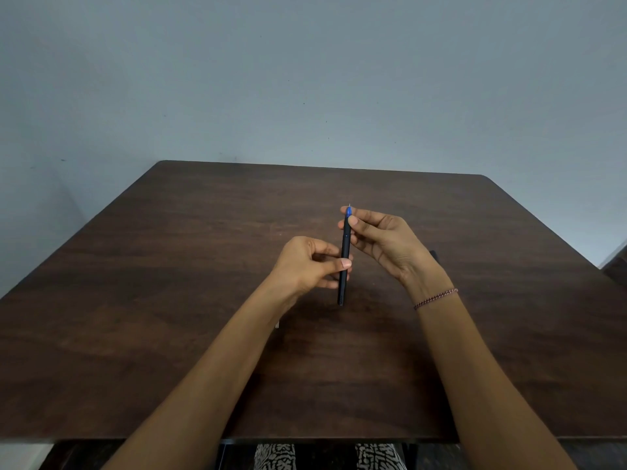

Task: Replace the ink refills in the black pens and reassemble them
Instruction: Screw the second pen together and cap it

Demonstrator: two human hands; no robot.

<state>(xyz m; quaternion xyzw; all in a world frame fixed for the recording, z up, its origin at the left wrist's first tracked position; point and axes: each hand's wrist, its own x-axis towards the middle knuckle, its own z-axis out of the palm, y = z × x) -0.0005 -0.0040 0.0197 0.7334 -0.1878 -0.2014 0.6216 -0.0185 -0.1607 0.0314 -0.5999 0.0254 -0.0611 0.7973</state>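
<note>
A slim black pen (344, 266) stands nearly upright above the middle of the dark wooden table (169, 300). Its blue tip section with a fine metal point (348, 212) faces away from me. My left hand (307, 264) pinches the lower half of the barrel between thumb and fingers. My right hand (383, 242) pinches the upper end just below the blue tip. A small dark object (433, 255) peeks out behind my right wrist; I cannot tell what it is. A tiny pale piece (277, 323) shows beside my left forearm.
The table's far edge meets a plain pale wall (305, 79). Patterned fabric on my lap (325, 456) shows below the near table edge. A dark piece of furniture (615, 262) stands off the table's right side.
</note>
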